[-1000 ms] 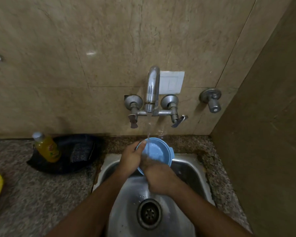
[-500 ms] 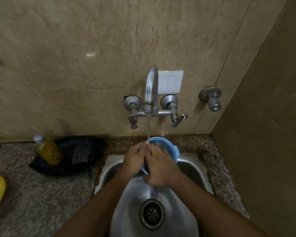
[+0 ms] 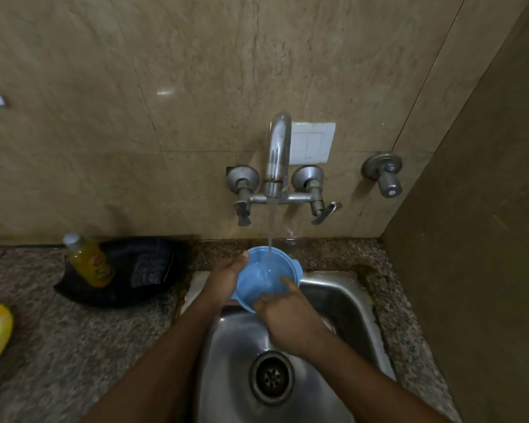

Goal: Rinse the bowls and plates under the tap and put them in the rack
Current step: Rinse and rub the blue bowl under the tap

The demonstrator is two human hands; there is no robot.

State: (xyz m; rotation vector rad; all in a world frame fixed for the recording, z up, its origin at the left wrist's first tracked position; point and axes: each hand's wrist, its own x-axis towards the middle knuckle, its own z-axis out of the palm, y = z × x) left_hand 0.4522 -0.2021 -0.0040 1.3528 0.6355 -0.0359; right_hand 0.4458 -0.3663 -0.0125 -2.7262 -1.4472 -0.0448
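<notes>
Your left hand (image 3: 226, 277) grips the blue bowl (image 3: 268, 277) by its left rim, thumb over the edge, holding it tilted under the tap (image 3: 277, 154) above the sink (image 3: 342, 303), while your right hand (image 3: 287, 315) holds the near rim with a finger reaching inside. The wet plastic is probably slick, so a loose hold could let it drop into the basin. Tip it further and the stream may splash over the counter (image 3: 74, 346); no rack is in view.

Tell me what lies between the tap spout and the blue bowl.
Head view: only a thin stream of running water falls from the tap spout into the blue bowl.
</notes>
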